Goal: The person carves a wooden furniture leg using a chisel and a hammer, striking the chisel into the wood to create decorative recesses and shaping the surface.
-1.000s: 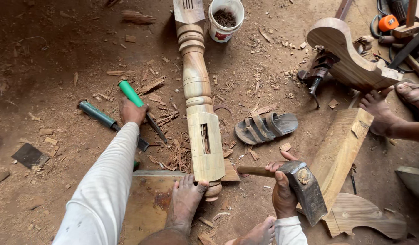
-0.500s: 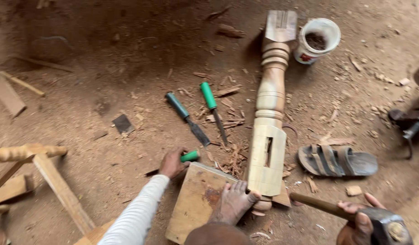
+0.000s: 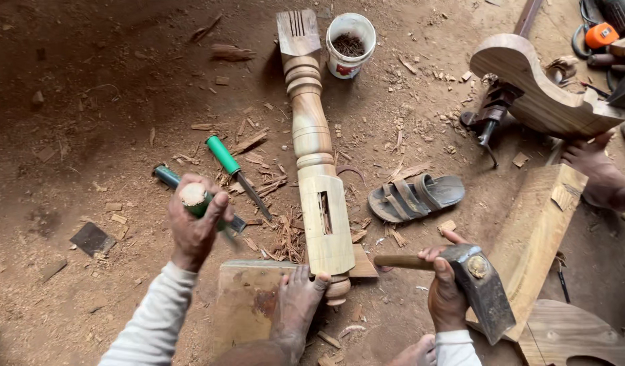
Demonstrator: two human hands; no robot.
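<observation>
**Chisel in my left fist, hammer in my right**

The green-handled chisel [image 3: 198,202] sits clenched in my left hand [image 3: 196,227], its worn wooden butt poking out above my thumb and the blade end hidden under my fingers. My left arm comes up from the lower edge in a white sleeve, wrist bent inward.

My right hand [image 3: 446,291] grips the wooden shaft of the hammer [image 3: 480,290], the heavy steel head hanging just right of my knuckles, tilted down.

Between the two hands lies the turned wooden post [image 3: 317,166], its mortise slot facing up, the near end resting on a flat board [image 3: 248,295]. My bare foot [image 3: 297,298] presses against that end.

Right of my left fist lie two more chisels [image 3: 234,173] among wood chips. Beyond the hammer lies a sandal [image 3: 415,196]; farther off, a white bucket [image 3: 350,45].
</observation>
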